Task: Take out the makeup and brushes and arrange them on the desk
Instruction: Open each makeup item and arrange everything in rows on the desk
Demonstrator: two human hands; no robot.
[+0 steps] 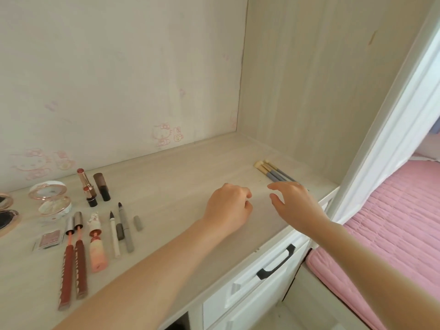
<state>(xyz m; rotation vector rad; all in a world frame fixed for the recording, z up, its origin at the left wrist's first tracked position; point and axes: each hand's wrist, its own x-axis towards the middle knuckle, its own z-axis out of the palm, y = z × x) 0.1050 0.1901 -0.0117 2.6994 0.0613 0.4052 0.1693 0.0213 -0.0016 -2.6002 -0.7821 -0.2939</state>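
Brushes [273, 171] lie bunched at the desk's [181, 167] right rear corner, near the side panel. Makeup [95, 225] sits in rows at the left. The right hand [297, 206], fingers spread and empty, hovers just beside the handles; the left hand [228, 208] is loosely curled, holding nothing visible. Likely step: arranging the brushes. The next move calls for gripping the handles and spacing them evenly.

A pale wood-grain desk [181, 167] is seen. Left of the left hand [228, 208], lipsticks [91, 186], open compacts [53, 198], an eyeshadow pan [49, 238], lip glosses [72, 260] and pens [120, 227] are laid out. Beyond the right hand [295, 206], brushes [273, 171] are grouped.
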